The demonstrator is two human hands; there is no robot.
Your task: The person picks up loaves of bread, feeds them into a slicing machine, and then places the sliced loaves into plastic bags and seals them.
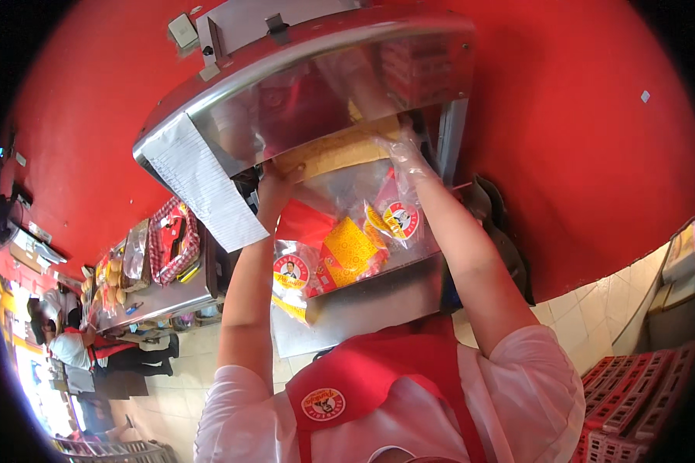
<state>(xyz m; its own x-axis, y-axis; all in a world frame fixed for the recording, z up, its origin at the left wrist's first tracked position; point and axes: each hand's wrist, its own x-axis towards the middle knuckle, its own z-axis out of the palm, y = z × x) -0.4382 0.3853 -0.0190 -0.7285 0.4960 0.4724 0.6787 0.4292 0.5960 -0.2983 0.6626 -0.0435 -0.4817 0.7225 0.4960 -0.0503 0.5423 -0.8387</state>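
Note:
A long tan bread loaf (pixel 340 153) lies crosswise inside the metal bread machine (pixel 324 85), under its shiny curved hood. My left hand (pixel 279 184) grips the loaf's left end, its thumb on the near side and its other fingers mostly hidden. Around the right end closes my right hand (pixel 403 154), which wears a clear plastic glove. Between my forearms, on the machine's metal ledge, lie several printed plastic bags (pixel 349 251) in red, yellow and clear film.
A handwritten paper sheet (pixel 205 181) hangs from the hood's left side. Further left stands a metal table (pixel 162 301) with a checked-cloth basket (pixel 174 241) and bread rolls. Another person (pixel 73 347) is beyond it. Red crates (pixel 633 393) are stacked at lower right.

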